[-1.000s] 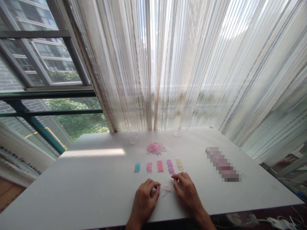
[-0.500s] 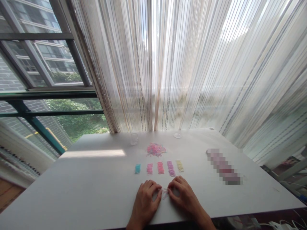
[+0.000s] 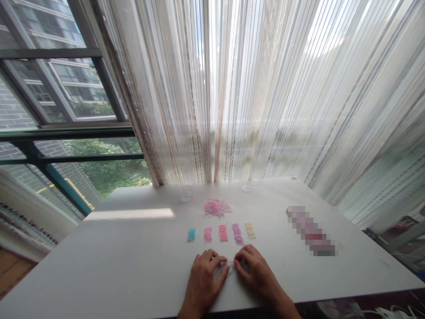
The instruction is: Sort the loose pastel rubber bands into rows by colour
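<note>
Small pale, nearly clear loops that look like elastic hair bands (image 3: 231, 269) lie on the table between my hands. My left hand (image 3: 206, 275) rests on the white tabletop, thumb and forefinger brought together at the left edge of these bands. From the other side, my right hand (image 3: 254, 269) pinches at the bands' upper end, its other fingers curled. The fingertips hide part of them. Beyond my hands sit sorted groups of similar bands: blue (image 3: 191, 235), light pink (image 3: 207, 234), deeper pink (image 3: 223, 233), purple (image 3: 237, 234) and pale yellow (image 3: 249, 230).
A loose mixed pile of bands (image 3: 215, 208) lies behind the sorted groups. Farther back stand a clear cup (image 3: 186, 193) and a clear round lid (image 3: 246, 188). A blurred-out long object (image 3: 310, 231) lies on the right. A striped curtain (image 3: 232, 88) hangs behind the table.
My left hand has shifted slightly right, bringing its fingertips onto the pale bands. My right hand has barely moved. The sorted groups and the pile look the same.
</note>
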`<state>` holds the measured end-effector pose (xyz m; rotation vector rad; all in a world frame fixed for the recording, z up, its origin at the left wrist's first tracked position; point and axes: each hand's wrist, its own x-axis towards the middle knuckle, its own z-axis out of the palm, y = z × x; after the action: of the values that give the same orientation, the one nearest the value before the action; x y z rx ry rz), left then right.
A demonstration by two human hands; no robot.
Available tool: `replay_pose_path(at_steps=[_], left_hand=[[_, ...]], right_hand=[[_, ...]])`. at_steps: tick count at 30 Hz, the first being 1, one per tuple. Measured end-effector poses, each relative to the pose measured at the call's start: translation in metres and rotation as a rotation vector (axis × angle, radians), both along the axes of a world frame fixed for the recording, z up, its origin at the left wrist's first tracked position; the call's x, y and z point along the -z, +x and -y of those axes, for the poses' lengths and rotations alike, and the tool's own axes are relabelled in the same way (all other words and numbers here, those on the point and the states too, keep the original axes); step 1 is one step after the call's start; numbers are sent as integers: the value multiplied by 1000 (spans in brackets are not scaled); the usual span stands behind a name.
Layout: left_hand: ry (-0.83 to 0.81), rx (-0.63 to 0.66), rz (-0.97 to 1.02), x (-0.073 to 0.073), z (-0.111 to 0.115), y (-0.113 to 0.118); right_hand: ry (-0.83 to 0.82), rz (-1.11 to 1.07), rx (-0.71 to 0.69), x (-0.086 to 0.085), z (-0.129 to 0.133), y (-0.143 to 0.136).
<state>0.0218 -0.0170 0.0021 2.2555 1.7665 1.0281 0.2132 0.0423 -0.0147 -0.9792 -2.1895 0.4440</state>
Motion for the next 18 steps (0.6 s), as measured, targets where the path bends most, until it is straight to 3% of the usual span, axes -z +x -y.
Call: replay_pose_path(at_steps=[18], left_hand=[[13, 10, -30, 3, -3, -2]], right_hand=[[9, -10, 15, -1, 1, 0]])
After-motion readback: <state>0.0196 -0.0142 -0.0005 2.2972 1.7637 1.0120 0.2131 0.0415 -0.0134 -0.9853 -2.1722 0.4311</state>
